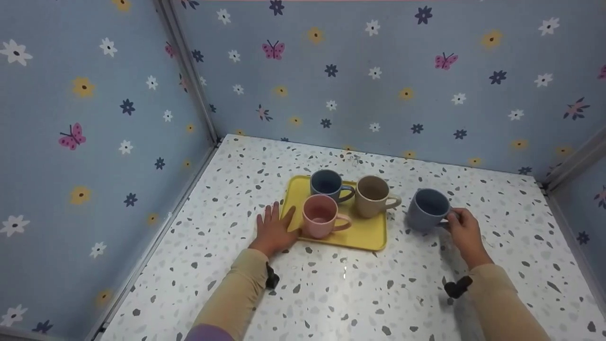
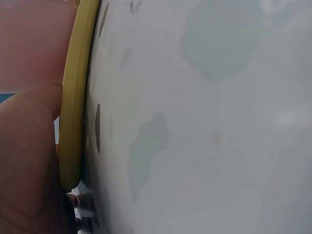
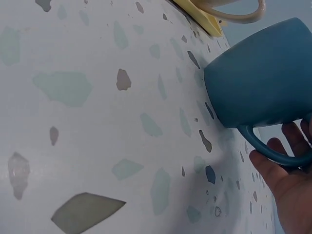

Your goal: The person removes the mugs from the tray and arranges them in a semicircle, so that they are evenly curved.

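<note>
My right hand (image 1: 466,234) pinches the handle of a blue mug (image 1: 428,209) to the right of a yellow tray (image 1: 362,239). In the right wrist view the fingers curl round that handle, and the mug (image 3: 265,73) shows its side and base close over the tabletop. My left hand (image 1: 276,232) lies with spread, straight fingers at the tray's front left corner. Its thumb reaches over the rim beside a pink mug (image 1: 318,222). A dark blue mug (image 1: 325,182) stands behind the pink one, and a beige mug (image 1: 371,196) at the tray's right side.
The tray rests on a white speckled table (image 1: 341,293). A blue flowered wall (image 1: 303,94) rises along the table's back edge, and another (image 1: 94,166) along its left. Small black devices are strapped at both wrists.
</note>
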Available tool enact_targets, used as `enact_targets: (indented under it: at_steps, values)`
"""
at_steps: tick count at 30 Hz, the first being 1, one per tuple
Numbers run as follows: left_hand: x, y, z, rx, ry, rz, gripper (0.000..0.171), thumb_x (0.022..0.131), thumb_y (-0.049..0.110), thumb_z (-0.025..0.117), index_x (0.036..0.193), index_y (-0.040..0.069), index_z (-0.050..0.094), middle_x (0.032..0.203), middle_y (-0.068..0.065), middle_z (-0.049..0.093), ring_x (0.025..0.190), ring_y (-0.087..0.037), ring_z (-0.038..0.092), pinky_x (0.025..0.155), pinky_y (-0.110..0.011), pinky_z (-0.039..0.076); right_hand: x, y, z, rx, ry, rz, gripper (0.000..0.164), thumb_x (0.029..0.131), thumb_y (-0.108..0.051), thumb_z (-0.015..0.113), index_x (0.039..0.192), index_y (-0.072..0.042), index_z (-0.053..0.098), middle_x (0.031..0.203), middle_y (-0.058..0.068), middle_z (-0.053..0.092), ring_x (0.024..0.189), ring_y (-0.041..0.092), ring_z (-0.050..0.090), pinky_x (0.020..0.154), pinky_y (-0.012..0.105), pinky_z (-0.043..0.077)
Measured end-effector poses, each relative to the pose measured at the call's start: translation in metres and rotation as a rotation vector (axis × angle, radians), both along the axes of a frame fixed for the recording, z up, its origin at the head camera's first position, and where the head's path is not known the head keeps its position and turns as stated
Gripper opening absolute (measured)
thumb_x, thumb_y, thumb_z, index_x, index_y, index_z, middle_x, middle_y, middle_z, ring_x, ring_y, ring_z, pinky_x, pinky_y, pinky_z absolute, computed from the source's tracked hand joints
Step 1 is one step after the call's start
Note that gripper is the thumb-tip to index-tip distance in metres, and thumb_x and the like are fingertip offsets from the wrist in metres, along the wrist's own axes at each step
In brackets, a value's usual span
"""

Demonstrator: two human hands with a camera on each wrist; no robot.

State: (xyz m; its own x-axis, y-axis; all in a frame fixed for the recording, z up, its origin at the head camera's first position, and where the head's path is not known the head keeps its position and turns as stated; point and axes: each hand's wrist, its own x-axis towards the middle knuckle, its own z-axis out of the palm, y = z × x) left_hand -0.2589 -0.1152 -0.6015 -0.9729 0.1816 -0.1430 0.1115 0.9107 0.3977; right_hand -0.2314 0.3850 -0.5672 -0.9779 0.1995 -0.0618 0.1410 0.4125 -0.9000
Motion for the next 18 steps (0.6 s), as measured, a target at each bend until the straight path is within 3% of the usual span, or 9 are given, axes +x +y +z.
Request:
enact_targets:
  at_steps: [6, 10, 13, 18]
  values:
    - [-0.001, 0.0, -0.001, 0.016, -0.008, 0.0, 0.074, 0.097, 0.061, 0.045, 0.161, 0.028, 0.027, 0.168, -0.023, 0.003, 0.153, -0.045, -0.003, 0.12, -0.063, -0.003, 0.001, 0.0, -0.003, -0.027, -0.018, -0.008, 0.046, 0.11, -0.029, 0.034, 0.141, 0.005, 0.038, 0.139, 0.02, 0.048, 0.118, 0.009, 0.054, 0.104, 0.03, 0.049]
    - [-0.001, 0.0, -0.002, 0.01, -0.013, -0.005, 0.075, 0.097, 0.062, 0.045, 0.161, 0.028, 0.027, 0.168, -0.023, 0.004, 0.153, -0.045, -0.002, 0.12, -0.064, -0.001, 0.002, -0.001, -0.004, -0.006, -0.028, -0.021, 0.047, 0.11, -0.03, 0.034, 0.141, 0.004, 0.039, 0.14, 0.019, 0.048, 0.117, 0.008, 0.053, 0.102, 0.026, 0.049]
    - [-0.002, 0.0, -0.002, 0.003, -0.024, -0.003, 0.075, 0.097, 0.063, 0.045, 0.162, 0.029, 0.026, 0.168, -0.022, 0.003, 0.153, -0.045, -0.003, 0.12, -0.064, -0.001, 0.002, -0.004, -0.001, 0.031, -0.036, -0.058, 0.046, 0.11, -0.03, 0.036, 0.141, 0.003, 0.041, 0.138, 0.017, 0.05, 0.115, 0.009, 0.051, 0.096, 0.022, 0.049]
    - [-0.003, 0.0, -0.002, 0.007, -0.029, 0.003, 0.075, 0.097, 0.061, 0.045, 0.162, 0.028, 0.026, 0.168, -0.022, 0.002, 0.153, -0.044, -0.004, 0.12, -0.064, -0.003, 0.002, -0.011, 0.005, 0.06, -0.007, -0.148, 0.043, 0.11, -0.028, 0.039, 0.142, 0.0, 0.046, 0.137, 0.015, 0.052, 0.115, 0.013, 0.05, 0.096, 0.029, 0.044]
